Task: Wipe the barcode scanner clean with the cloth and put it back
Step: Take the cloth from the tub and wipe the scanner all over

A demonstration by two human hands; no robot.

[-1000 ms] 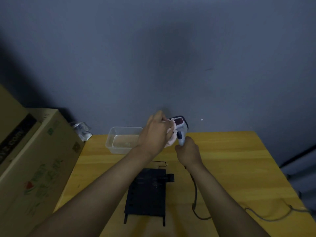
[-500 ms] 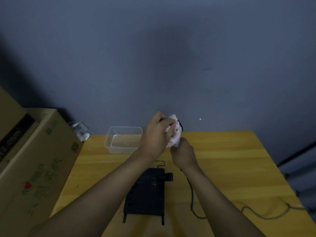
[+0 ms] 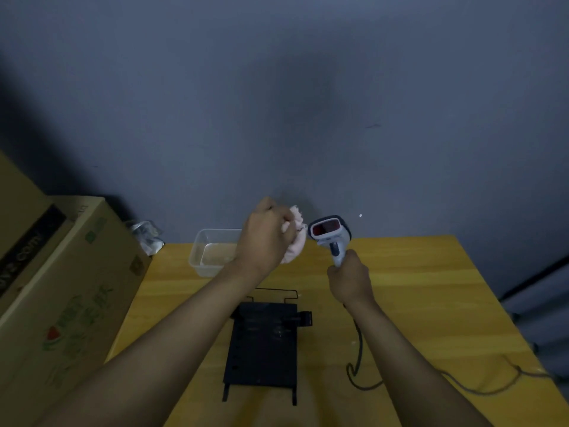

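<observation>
My right hand grips the handle of the barcode scanner, a grey and dark-blue gun-shaped unit held upright above the table with its red window facing me. Its dark cable trails down from my wrist across the table to the right. My left hand is closed around a bunched pale pink cloth. The cloth sits just left of the scanner head, a small gap between them.
A black flat stand with wire legs lies on the yellow wooden table below my hands. A clear plastic tub stands at the back left. Large cardboard boxes fill the left side. A grey wall is behind.
The cloth covered the scanner head half a second ago. Now my hands have parted: the right one moved the scanner to the right, and its red window shows again.
</observation>
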